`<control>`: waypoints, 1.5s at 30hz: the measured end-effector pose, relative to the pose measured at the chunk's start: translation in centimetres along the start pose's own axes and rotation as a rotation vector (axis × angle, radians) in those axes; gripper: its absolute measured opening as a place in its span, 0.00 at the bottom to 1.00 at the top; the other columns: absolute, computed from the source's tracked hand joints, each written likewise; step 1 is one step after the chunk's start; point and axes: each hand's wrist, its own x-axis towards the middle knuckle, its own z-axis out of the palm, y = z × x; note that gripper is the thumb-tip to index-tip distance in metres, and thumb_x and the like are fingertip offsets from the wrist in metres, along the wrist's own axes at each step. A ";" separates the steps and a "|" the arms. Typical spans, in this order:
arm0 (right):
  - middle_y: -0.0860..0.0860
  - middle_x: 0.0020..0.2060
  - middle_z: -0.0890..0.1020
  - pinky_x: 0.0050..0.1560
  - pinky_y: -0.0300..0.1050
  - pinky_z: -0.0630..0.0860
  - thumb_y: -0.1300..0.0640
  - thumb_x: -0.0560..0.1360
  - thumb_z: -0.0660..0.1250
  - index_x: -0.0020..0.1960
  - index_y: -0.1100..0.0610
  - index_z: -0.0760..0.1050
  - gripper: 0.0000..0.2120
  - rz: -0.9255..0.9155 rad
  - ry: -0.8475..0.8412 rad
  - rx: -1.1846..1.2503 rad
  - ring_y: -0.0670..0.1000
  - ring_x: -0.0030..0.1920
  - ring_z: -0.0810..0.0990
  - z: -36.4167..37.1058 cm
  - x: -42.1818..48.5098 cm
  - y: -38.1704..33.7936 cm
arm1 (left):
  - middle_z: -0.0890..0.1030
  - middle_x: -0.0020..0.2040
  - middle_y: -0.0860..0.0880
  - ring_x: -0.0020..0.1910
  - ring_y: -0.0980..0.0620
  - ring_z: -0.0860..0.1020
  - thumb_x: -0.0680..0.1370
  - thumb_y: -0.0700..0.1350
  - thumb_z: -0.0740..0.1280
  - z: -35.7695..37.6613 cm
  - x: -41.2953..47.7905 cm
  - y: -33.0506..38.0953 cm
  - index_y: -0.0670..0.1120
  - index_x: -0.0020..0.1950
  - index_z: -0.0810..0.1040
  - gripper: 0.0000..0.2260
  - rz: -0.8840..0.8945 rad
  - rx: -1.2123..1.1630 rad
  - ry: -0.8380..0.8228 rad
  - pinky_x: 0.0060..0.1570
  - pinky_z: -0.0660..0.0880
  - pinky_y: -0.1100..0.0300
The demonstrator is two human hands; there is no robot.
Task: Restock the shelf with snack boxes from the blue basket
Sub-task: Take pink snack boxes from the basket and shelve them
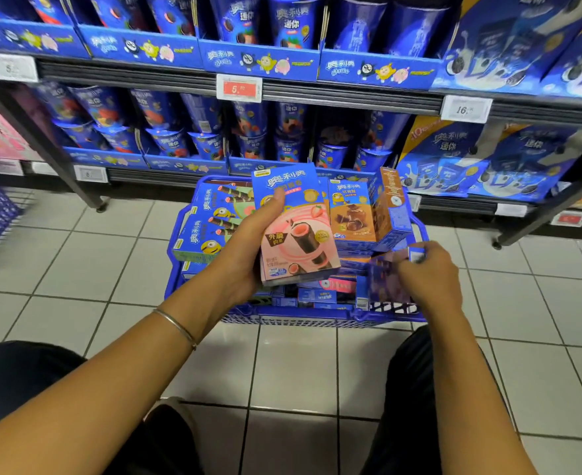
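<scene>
Left hand (248,241) grips a pink snack box (299,241) above the blue basket (282,318). Right hand (430,272) pinches a blurred box (389,279) inside it.

Your only view comes from your head (one wide-angle camera), facing forward and down: close above the blue basket (299,320), with the shelf (317,97) rising just beyond.

The basket (299,320) stands on the floor (76,269) before the shelf (334,99), snack boxes (210,231) inside (two upright, far right); the left hand (248,245) holds a box (296,231) above them.
</scene>
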 end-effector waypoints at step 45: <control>0.58 0.42 0.82 0.52 0.58 0.73 0.53 0.63 0.77 0.47 0.51 0.81 0.13 0.076 -0.844 0.738 0.59 0.45 0.80 -10.1 -15.9 -28.0 | 0.82 0.59 0.66 0.59 0.61 0.82 0.73 0.70 0.66 2.7 -16.1 18.7 0.63 0.70 0.67 0.28 0.431 0.473 0.544 0.60 0.79 0.52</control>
